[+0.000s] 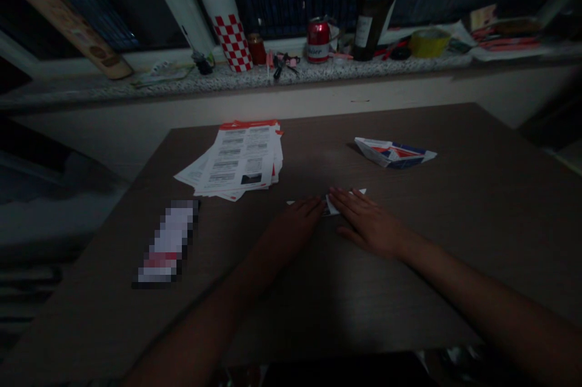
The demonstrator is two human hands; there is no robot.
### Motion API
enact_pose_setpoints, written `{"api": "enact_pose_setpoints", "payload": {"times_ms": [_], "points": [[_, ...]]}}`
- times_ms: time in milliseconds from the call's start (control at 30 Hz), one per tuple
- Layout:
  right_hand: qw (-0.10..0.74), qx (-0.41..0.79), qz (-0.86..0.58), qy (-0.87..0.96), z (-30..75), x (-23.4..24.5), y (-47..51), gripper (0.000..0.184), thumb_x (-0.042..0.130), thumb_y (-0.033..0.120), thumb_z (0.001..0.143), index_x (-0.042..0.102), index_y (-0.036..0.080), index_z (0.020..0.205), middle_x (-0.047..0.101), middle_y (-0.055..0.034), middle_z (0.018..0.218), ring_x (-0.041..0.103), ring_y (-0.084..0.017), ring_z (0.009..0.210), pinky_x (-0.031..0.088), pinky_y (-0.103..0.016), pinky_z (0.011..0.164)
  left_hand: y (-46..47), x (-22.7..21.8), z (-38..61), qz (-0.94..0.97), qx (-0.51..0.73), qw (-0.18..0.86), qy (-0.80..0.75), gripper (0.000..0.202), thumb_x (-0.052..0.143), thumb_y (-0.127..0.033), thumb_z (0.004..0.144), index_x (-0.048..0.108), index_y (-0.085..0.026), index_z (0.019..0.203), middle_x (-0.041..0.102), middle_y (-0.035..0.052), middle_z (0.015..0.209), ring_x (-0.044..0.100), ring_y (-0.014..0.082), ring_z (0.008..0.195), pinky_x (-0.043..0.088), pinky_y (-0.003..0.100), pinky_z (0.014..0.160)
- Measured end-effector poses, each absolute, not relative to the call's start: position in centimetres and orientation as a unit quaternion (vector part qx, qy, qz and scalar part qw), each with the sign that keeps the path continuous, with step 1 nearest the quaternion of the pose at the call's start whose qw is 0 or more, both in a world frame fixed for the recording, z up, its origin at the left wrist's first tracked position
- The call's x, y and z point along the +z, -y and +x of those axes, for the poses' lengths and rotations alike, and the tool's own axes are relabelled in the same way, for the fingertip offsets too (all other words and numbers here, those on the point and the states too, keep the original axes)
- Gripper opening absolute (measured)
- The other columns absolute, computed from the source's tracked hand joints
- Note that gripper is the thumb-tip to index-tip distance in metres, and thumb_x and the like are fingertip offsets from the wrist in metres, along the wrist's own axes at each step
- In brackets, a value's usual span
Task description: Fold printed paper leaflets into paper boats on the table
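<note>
A small folded sheet of paper (331, 207) lies flat on the table under both hands, which hide most of it. Only its middle and two pale corner tips show. My left hand (297, 223) rests on the paper's left half with the fingers stretched out. On the right half lies my right hand (366, 220), fingers extended flat and thumb held apart. Beyond the right hand stands a folded paper boat (395, 153), white with blue and red print.
A stack of printed sheets (239, 159) lies at the back left of the brown table (364, 302). Nearer is a blurred phone (168, 241). Along the granite windowsill (182, 88) stand a checkered bottle (231, 41), a red can (317, 40), a dark bottle (369, 26) and yellow tape (428, 43).
</note>
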State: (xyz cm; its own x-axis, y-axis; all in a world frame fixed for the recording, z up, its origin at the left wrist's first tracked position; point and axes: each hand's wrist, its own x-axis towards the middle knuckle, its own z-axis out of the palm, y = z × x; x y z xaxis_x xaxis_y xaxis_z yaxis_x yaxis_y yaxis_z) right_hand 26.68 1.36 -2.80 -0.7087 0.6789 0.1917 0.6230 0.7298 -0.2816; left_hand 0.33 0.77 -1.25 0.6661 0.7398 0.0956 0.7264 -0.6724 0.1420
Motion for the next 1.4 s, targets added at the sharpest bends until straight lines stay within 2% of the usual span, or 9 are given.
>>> {"api": "enact_pose_setpoints", "payload": {"times_ms": [167, 367, 433, 767, 1033, 1200, 1400], "points": [[0.137, 0.093, -0.359, 0.918, 26.6, -2.8, -1.3, 0.079, 0.052, 0.048, 0.108, 0.014, 0.023, 0.173, 0.026, -0.0141, 0.175, 0.03, -0.031, 0.161, 0.03, -0.057, 0.13, -0.5, -2.2, 0.4, 0.925, 0.061, 0.033, -0.373, 0.047, 0.042, -0.023, 0.111, 0.047, -0.013, 0.157, 0.048, 0.0188, 0.164, 0.044, 0.0329, 0.154, 0.04, 0.052, 0.124], [0.152, 0.09, -0.352, 0.919, 26.7, -3.0, -1.4, 0.079, 0.052, 0.047, 0.109, 0.012, 0.025, 0.173, 0.025, -0.0139, 0.175, 0.03, -0.03, 0.161, 0.031, -0.058, 0.13, -0.1, -2.6, -0.4, 0.932, 0.065, 0.054, -0.352, 0.063, 0.049, -0.04, 0.111, 0.034, -0.014, 0.166, 0.035, 0.0166, 0.172, 0.025, 0.0343, 0.163, 0.031, 0.056, 0.129], [0.148, 0.089, -0.352, 0.92, 26.7, -3.0, -1.4, 0.079, 0.051, 0.048, 0.109, 0.012, 0.025, 0.173, 0.025, -0.0137, 0.175, 0.029, -0.03, 0.161, 0.031, -0.057, 0.13, 0.0, -2.5, -0.8, 0.936, 0.068, 0.056, -0.341, 0.063, 0.049, -0.041, 0.111, 0.034, -0.017, 0.167, 0.032, 0.0155, 0.174, 0.022, 0.0335, 0.164, 0.029, 0.056, 0.13], [0.129, 0.088, -0.343, 0.926, 27.2, -2.7, -1.6, 0.081, 0.051, 0.056, 0.107, 0.014, 0.026, 0.173, 0.022, -0.0126, 0.177, 0.027, -0.032, 0.162, 0.028, -0.057, 0.13, 0.4, -2.2, -1.2, 0.929, 0.089, 0.078, -0.35, 0.059, 0.042, -0.048, 0.113, 0.034, -0.027, 0.167, 0.03, 0.0078, 0.176, 0.021, 0.0291, 0.164, 0.025, 0.053, 0.132], [0.126, 0.089, -0.337, 0.929, 27.3, -2.6, -1.8, 0.083, 0.053, 0.058, 0.106, 0.016, 0.026, 0.173, 0.028, -0.0121, 0.175, 0.033, -0.033, 0.159, 0.029, -0.058, 0.13, 0.9, -2.0, -1.9, 0.932, 0.071, 0.066, -0.349, 0.062, 0.036, -0.042, 0.114, 0.026, -0.015, 0.169, 0.026, 0.014, 0.176, 0.019, 0.0261, 0.165, 0.021, 0.047, 0.133], [0.123, 0.071, -0.346, 0.927, 27.1, -2.8, -1.7, 0.083, 0.05, 0.061, 0.106, 0.014, 0.027, 0.173, 0.029, -0.0103, 0.175, 0.034, -0.033, 0.159, 0.032, -0.058, 0.129, 0.7, -1.7, -2.6, 0.932, 0.063, 0.069, -0.35, 0.061, 0.036, -0.046, 0.114, 0.028, -0.021, 0.169, 0.028, 0.0088, 0.176, 0.023, 0.0244, 0.164, 0.022, 0.046, 0.133], [0.118, 0.031, -0.359, 0.925, 26.1, -2.5, -0.9, 0.086, 0.047, 0.061, 0.107, 0.009, 0.019, 0.173, 0.022, -0.0148, 0.176, 0.029, -0.033, 0.161, 0.028, -0.057, 0.131, 0.9, -1.1, -2.2, 0.925, 0.064, 0.066, -0.37, 0.064, 0.039, -0.056, 0.112, 0.032, -0.026, 0.168, 0.035, 0.0073, 0.174, 0.033, 0.0274, 0.16, 0.029, 0.05, 0.13]]}}
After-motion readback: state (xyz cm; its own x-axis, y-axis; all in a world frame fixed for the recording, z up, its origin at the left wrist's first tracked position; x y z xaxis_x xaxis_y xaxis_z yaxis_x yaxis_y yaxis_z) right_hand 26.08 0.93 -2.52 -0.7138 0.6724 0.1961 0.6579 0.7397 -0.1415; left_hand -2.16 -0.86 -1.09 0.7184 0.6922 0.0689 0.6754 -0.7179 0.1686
